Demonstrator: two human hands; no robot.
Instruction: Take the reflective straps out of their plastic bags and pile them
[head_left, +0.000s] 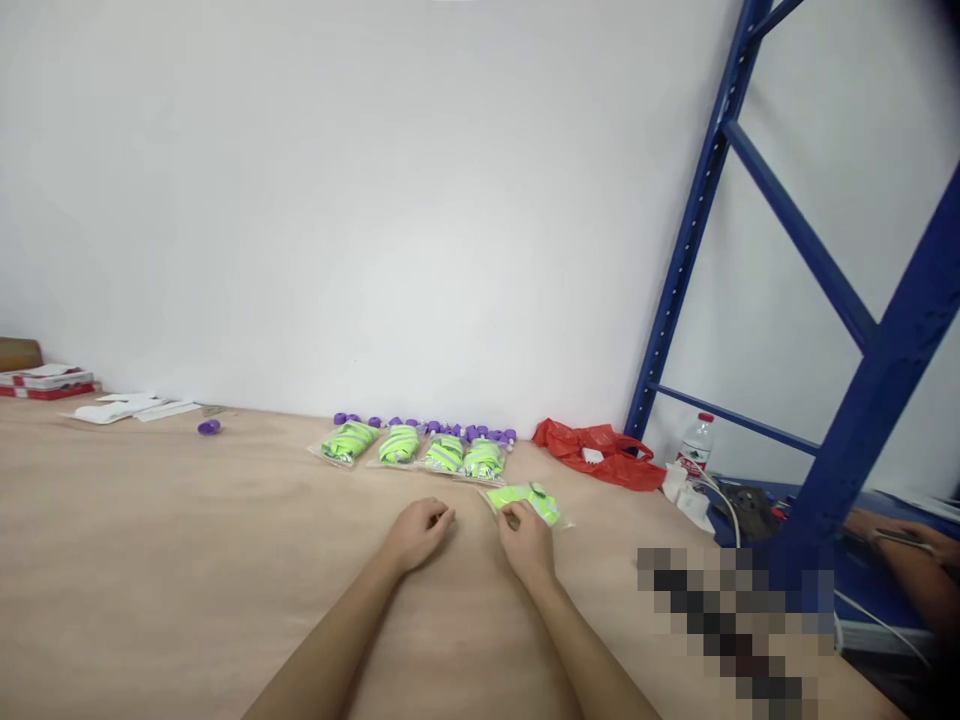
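Forearms (330, 630) span the tan table (187, 540) below white wall (375, 200), hands (421, 533) (527, 545) half-curled, hold unclear.

**Along the flat white wall (450, 200)**

On the flat tan table (150, 560), four clear plastic bags of neon-green fabric (445, 453) in a row before round purple pieces (472, 433). Nearer, rightward, a fifth bag (546, 498). Farther right, crumpled red plastic (619, 462); far left, flat white papers (112, 412).

Red bag (566, 444), red-capped bottle (696, 446) near blue rack (800, 237); white papers (169, 410) leftward.
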